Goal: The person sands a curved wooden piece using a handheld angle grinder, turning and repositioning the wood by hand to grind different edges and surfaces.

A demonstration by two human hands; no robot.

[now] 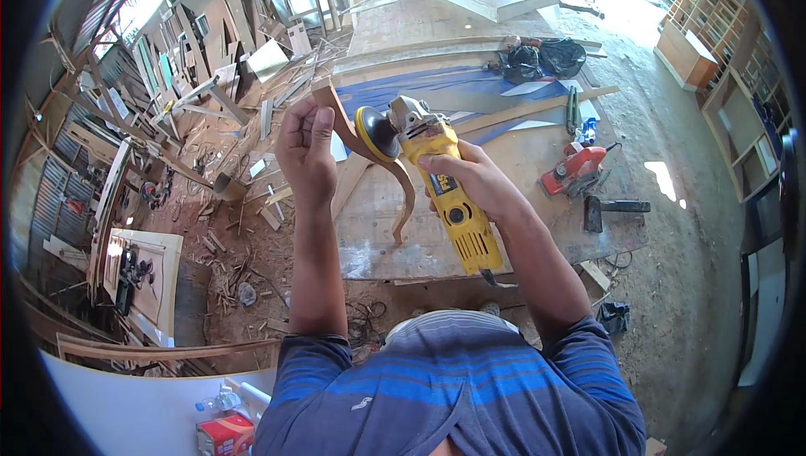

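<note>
My left hand [308, 141] is closed around the upper end of a curved brown wooden piece [405, 196], whose slim lower end reaches down to the bench top. In my right hand [470, 175] is a yellow angle grinder [457, 217], its body tilted with the head up and to the left. The grinder's round disc [376, 133], black with a yellow rim, is against or very close to the middle of the wooden piece; actual contact cannot be made out.
The wooden workbench [520, 238] bears a red power tool [575, 169], a hammer [614, 211], black plastic bags [546, 59] and a long wooden strip [537, 112]. Wood scraps litter the floor at left. A cord [365, 317] lies below the bench edge.
</note>
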